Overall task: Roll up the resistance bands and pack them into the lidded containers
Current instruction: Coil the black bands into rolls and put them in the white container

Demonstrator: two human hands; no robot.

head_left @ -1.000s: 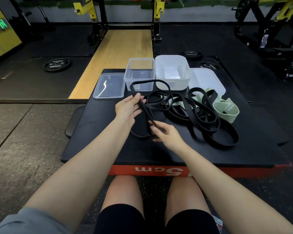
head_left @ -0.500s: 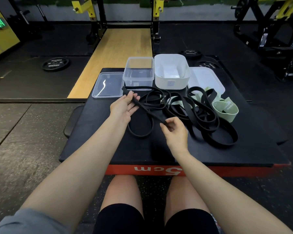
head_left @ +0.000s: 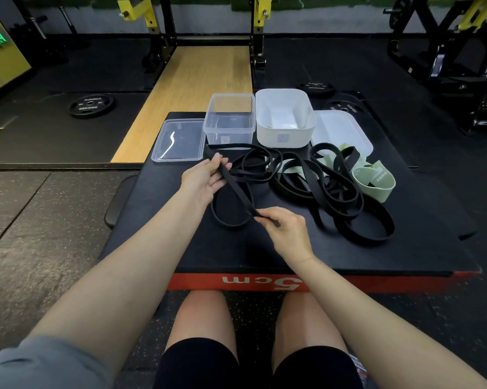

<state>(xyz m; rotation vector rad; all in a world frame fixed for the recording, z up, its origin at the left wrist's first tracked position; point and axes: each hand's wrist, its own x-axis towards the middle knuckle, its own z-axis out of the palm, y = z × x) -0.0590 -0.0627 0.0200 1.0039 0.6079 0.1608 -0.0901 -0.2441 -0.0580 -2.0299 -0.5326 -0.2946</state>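
A flat black resistance band [head_left: 238,189] is stretched taut as a doubled strip between both hands over the near-middle of the surface [head_left: 158,248], its slack loop lying on the surface below. The left hand [head_left: 204,181] grips its far end with curled fingers; the right hand [head_left: 285,231] pinches the near end between thumb and fingers. Since a second ago the strip has been pulled straighter and the upstanding loop by the clear container [head_left: 229,120] has flattened. At the far edge, the clear container and the white container [head_left: 285,116] stand open, neither holding a band, their lids beside them. More black bands [head_left: 332,189] and green bands [head_left: 374,182] lie tangled on the right.
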